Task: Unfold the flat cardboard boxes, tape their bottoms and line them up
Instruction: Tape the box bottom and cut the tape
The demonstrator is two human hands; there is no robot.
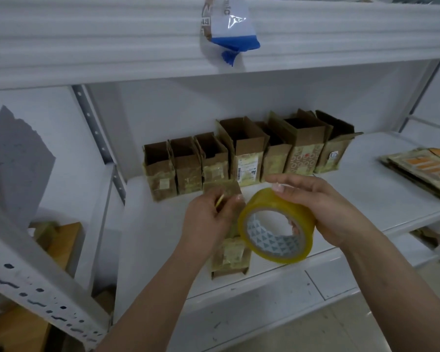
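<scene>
You are taping: your right hand (323, 212) grips the tape roll (277, 226), left hand (211, 214) fingers pinching its free end over the near box (230, 252). Next, lay it along the bottom seam.

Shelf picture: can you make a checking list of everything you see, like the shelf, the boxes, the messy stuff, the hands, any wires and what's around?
Surface: white shelf, bare at its front right.
Job's things: seven opened boxes in a row at the back; one box lying near the front edge; yellow tape roll.
Clutter: flat cardboard stack at far right; plastic bag hanging off the upper shelf.
Hands: left hand pinches the tape end; right hand holds the roll.
Cables: nothing seen.
Surroundings: perforated metal upright; white wall behind.
</scene>
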